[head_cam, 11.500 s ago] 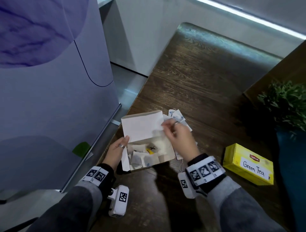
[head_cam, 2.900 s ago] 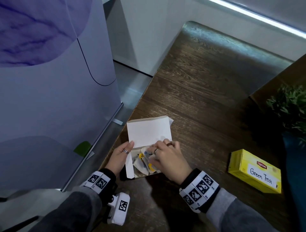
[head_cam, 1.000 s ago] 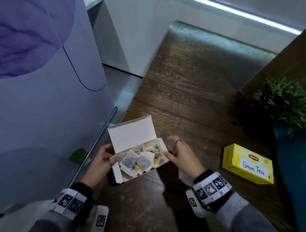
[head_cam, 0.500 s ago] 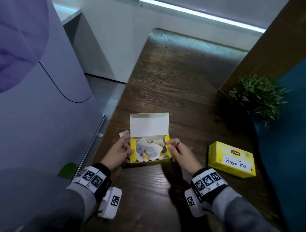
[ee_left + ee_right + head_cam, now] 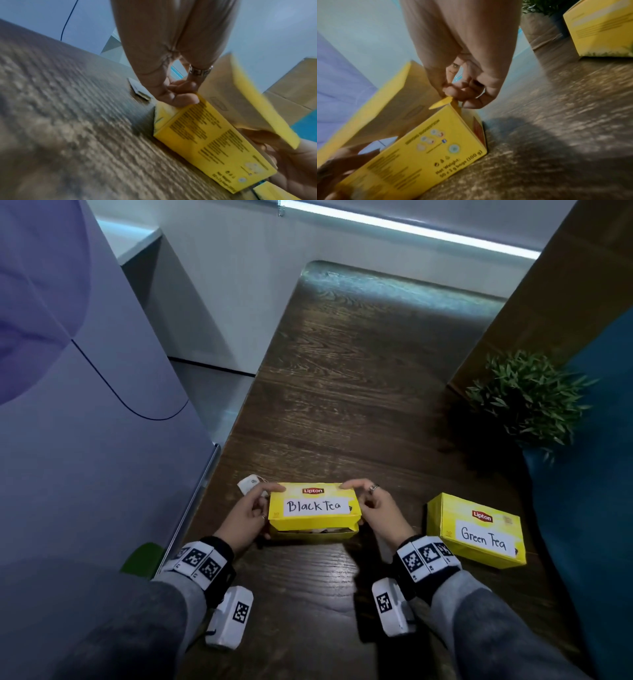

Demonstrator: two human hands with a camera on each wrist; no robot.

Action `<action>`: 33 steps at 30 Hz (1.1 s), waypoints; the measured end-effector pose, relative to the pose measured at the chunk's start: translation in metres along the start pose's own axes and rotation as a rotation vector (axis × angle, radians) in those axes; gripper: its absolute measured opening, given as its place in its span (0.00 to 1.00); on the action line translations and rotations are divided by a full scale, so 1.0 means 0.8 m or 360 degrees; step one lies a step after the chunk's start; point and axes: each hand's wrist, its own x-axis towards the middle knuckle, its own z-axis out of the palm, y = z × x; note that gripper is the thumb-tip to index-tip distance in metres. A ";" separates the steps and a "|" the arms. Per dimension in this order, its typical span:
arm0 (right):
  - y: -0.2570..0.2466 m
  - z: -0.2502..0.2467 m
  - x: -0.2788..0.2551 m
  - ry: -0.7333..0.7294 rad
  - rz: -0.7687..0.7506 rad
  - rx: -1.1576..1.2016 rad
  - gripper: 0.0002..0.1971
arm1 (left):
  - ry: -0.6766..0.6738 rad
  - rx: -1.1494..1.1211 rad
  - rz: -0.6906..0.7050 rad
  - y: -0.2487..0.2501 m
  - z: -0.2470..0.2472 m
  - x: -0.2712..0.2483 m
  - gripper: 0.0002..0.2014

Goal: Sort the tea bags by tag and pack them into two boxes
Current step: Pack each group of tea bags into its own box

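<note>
Both hands frame the Black Tea box at the near edge of the table. Left hand grips the box's left end, index finger laid along the far top edge, thumb at the near side; a patterned metal ring sits on one finger. Right hand grips the right end the same way, index finger curved over the far corner, a ring on it too; in the right wrist view its curled fingers pinch a small yellow side flap.

Box: rectangular yellow cardboard, glossy, red Lipton logo, white paper label handwritten "Black Tea". Lid is lowered but not tucked; a dark slit shows along the near front edge with pale tea bags just visible inside. Wrist views show the lid's plain brown inner face lifted off the printed side panel.

One loose tea bag, white paper, lies on the table just beyond the left fingers.

Green Tea box, same yellow carton with handwritten label, closed, sits well apart to the right. Table is dark wood with pronounced grain and rounded far corners. Potted plant, spiky green leaves, stands at the right edge.
</note>
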 end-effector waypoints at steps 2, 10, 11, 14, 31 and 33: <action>0.000 0.002 -0.008 0.0051 -0.0039 -0.0014 0.16 | 0.0046 -0.0087 0.0014 -0.005 0.005 -0.005 0.27; -0.006 -0.002 -0.022 0.0121 -0.0174 -0.0132 0.19 | 0.0068 -0.0123 0.0032 -0.023 0.005 -0.014 0.26; -0.008 -0.004 -0.018 0.0153 -0.0172 -0.0134 0.19 | 0.0169 -0.0049 0.0035 -0.022 0.001 -0.012 0.22; -0.014 -0.008 -0.009 0.0209 -0.0146 -0.0114 0.19 | 0.0711 0.0329 -0.0023 -0.018 -0.015 0.003 0.18; 0.003 -0.046 -0.029 0.0340 0.0062 0.0020 0.14 | 0.0288 0.0520 -0.0138 -0.008 -0.038 0.046 0.08; 0.003 -0.050 -0.039 0.0338 0.0071 0.0040 0.10 | 0.0214 0.0527 -0.0015 -0.008 -0.036 0.027 0.08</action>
